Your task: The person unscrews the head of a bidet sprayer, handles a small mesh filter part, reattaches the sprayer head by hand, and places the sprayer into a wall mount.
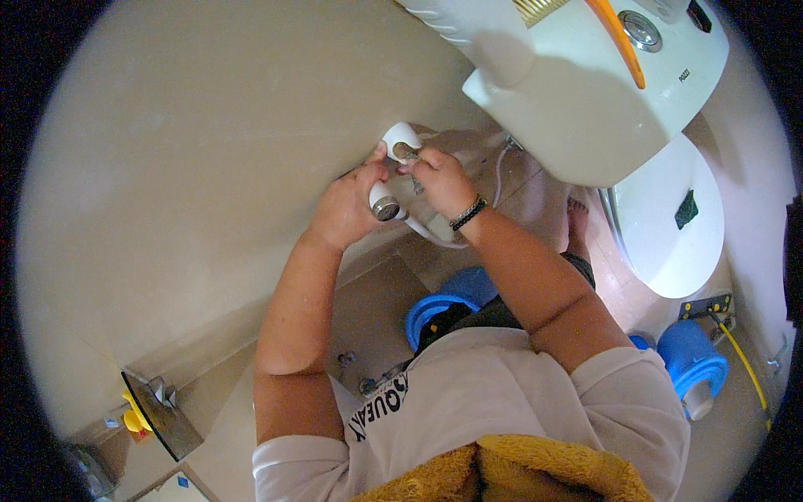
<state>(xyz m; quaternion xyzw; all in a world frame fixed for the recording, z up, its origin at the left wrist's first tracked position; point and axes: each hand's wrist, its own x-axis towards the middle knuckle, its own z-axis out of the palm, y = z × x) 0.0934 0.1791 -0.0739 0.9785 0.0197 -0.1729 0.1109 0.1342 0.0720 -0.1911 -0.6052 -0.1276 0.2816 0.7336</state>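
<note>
My left hand (353, 201) is closed round a white hand sprayer (378, 194) with a round metal-coloured end. A white hose (435, 239) curves away beside it. Just above the left thumb is a white rounded piece (399, 134) with an opening in its side; whether it belongs to the sprayer I cannot tell. The fingers of my right hand (441, 177) pinch at that opening, on a small greyish piece (407, 152) that is partly hidden. Both hands are close together in front of the beige wall (209, 159).
Right of my hands stands a white toilet cistern (577, 125) bearing an orange-handled tool (619, 42) and a bristled brush (537, 10). Its white lid (669, 226) carries a dark green scrap (687, 209). Blue tubs (443, 299) stand below. A mirror-like panel (163, 418) is at lower left.
</note>
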